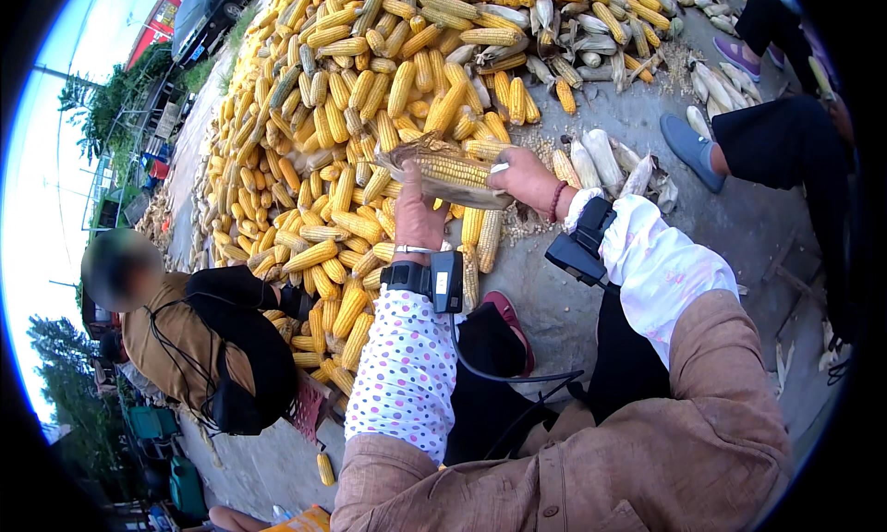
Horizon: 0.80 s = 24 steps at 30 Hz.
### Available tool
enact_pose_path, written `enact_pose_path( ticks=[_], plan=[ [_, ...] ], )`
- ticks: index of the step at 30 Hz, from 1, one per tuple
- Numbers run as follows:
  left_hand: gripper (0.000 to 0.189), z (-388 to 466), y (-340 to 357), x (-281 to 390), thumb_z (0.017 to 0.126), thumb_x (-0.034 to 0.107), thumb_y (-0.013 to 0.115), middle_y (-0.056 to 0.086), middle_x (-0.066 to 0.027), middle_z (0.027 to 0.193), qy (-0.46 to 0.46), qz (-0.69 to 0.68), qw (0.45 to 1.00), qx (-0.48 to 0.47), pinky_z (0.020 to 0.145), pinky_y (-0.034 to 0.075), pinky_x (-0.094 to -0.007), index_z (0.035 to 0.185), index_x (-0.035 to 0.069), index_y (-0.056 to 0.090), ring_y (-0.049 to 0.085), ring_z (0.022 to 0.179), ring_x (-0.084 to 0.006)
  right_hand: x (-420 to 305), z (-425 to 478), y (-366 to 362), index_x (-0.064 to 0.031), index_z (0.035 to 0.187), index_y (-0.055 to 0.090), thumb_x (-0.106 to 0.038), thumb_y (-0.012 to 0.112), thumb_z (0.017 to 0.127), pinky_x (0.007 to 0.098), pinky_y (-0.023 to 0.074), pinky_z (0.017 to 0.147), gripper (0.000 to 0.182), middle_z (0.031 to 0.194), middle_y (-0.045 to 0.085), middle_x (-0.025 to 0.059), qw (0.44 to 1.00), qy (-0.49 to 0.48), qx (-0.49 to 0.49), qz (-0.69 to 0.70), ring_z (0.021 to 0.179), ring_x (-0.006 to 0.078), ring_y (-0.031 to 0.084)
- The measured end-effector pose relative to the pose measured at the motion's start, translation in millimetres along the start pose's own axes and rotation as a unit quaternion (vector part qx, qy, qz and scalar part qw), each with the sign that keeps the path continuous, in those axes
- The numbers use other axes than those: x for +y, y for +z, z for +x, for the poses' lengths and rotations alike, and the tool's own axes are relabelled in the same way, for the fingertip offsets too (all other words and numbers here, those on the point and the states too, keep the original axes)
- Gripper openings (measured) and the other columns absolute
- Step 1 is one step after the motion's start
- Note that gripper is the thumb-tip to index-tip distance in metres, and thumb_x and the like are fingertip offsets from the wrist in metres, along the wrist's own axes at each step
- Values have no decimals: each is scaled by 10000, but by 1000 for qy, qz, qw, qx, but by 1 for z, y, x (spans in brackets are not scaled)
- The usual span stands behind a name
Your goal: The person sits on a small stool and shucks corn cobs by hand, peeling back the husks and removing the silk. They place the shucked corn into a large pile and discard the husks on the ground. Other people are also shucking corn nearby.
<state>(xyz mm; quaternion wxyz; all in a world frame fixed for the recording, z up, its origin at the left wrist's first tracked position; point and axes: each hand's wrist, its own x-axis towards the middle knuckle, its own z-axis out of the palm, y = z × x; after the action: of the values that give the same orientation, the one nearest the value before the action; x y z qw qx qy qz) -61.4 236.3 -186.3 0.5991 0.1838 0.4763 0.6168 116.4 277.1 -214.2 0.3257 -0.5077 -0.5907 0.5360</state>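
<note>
A partly husked ear of corn [457, 170] is held crosswise between my two hands, over the edge of a corn pile. Yellow kernels show along its upper side. Dry husk [464, 191] still wraps the lower side, and brown, frayed husk or silk sticks up at its left end. My left hand [420, 213] grips that left end from below, thumb up against the husk. At the opposite end, my right hand [530, 180] has its fingers closed on the ear. A small white thing [499, 167] shows at the right fingers; what it is, I cannot tell.
Bare yellow cobs form a large pile [332, 206] ahead and left. Unhusked ears [603, 161] lie on the concrete ground [554, 324] to the right. One person [201, 338] sits at left; another person's shoe [689, 151] and legs are at right. A black cable [513, 378] hangs between my arms.
</note>
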Motion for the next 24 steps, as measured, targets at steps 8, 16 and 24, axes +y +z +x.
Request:
enact_pose_path(
  ticks=[8,16,24],
  plan=[
    [604,15,-2,-18,854,527,498,527,-135,1203,-46,40,997,-40,918,393,-526,1248,75,423,514,1083,-323,-11,-14,20,41,1055,542,-129,616,711,349,485,708,390,910,618,189,989,-134,65,1,788,270,624],
    [668,14,-31,17,846,568,463,460,-165,1278,-48,-129,989,54,990,337,-522,1270,54,411,452,1155,-341,-25,-24,-7,14,1053,551,-22,584,717,264,442,828,340,991,595,97,990,-86,-58,98,916,151,561],
    [596,19,-27,6,849,481,535,503,-139,1231,12,-68,997,-17,996,347,-492,1251,55,425,478,1133,-314,-10,-21,-21,-8,1059,555,-117,629,728,313,430,828,356,982,596,99,980,-152,23,-128,918,202,555]
  ],
)
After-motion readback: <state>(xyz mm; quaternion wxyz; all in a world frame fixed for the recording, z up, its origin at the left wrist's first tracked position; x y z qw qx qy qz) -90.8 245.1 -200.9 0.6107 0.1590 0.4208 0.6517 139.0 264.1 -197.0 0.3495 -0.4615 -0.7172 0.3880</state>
